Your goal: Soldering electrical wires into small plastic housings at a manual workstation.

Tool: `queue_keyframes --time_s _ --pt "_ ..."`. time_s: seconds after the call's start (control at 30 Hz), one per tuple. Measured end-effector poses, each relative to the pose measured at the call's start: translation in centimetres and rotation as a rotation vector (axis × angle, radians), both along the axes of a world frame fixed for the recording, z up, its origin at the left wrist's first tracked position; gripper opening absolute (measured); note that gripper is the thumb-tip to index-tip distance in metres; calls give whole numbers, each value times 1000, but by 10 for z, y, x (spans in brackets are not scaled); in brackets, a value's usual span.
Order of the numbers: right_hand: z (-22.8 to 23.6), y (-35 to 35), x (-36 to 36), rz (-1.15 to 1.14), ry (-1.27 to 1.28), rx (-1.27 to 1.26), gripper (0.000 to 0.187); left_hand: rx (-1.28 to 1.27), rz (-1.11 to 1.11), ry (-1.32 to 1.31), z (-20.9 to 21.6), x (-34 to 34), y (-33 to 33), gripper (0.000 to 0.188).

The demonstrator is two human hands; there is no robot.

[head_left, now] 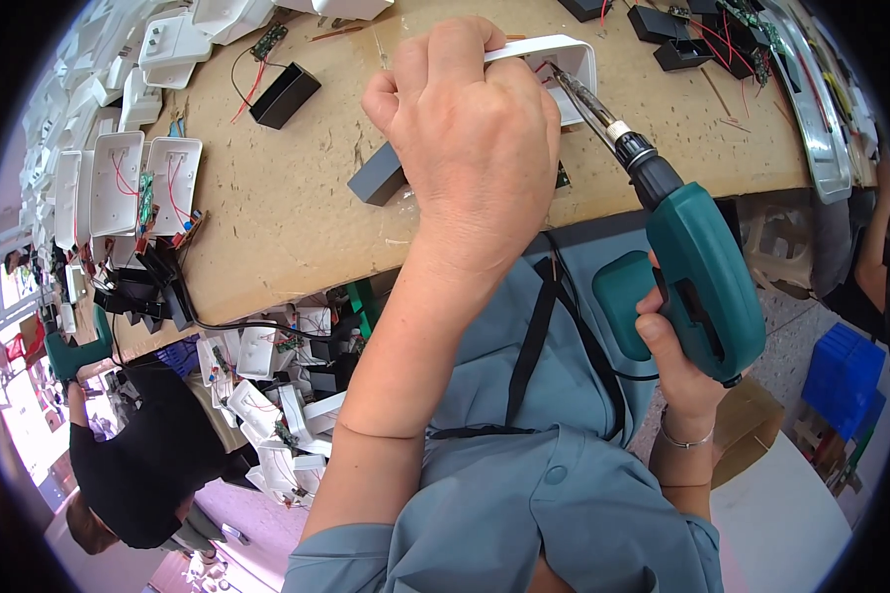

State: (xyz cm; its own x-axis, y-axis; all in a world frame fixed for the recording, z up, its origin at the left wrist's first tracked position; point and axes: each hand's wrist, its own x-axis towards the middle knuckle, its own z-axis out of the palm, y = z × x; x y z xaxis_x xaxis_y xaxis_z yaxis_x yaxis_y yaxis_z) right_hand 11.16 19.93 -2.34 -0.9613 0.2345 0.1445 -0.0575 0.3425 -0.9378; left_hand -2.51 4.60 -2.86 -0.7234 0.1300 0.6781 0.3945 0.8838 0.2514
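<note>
My left hand [480, 148] is closed over the near side of a white plastic housing [580, 84], its knuckles up and its fingertips hidden. In my right hand [677, 361] is a green soldering gun [712, 267]. Its metal tip reaches inside the housing beside a bit of red wire, close to my left fingers. Whether the tip touches the wire I cannot tell. A dark grey box [376, 176] lies under the edge of my left hand. Just below that hand a small piece of green circuit board [562, 176] shows.
White housings [173, 183] with wires and a pile of white shells line the left. An open black box [285, 96] is wired to a board. Black boxes [682, 54] and a metal tray [811, 109] stand right. At lower left, another person [148, 445] holds a green gun.
</note>
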Motion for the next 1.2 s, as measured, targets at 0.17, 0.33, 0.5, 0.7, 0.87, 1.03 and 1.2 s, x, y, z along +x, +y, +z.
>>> queue_keyframes --time_s 0.17,0.33,0.5,0.7,0.87,1.03,1.2 --pt "2 6 2 83 36 138 48 4 -1 9 -1 -1 -2 10" --pt "2 14 14 156 -10 86 52 13 12 -14 -6 -3 -3 11" --pt "6 14 17 86 11 -104 55 19 14 -9 -7 -6 -3 11" --pt "6 8 15 44 73 -108 55 73 -39 -13 -7 -9 -14 7" --pt "0 23 18 56 157 -106 53 20 -85 -115 10 -1 -17 12" --pt "2 28 15 98 202 -54 51 98 -142 -243 12 0 -24 9" --pt "6 29 19 90 237 -103 49 468 -179 65 24 -3 -63 7"
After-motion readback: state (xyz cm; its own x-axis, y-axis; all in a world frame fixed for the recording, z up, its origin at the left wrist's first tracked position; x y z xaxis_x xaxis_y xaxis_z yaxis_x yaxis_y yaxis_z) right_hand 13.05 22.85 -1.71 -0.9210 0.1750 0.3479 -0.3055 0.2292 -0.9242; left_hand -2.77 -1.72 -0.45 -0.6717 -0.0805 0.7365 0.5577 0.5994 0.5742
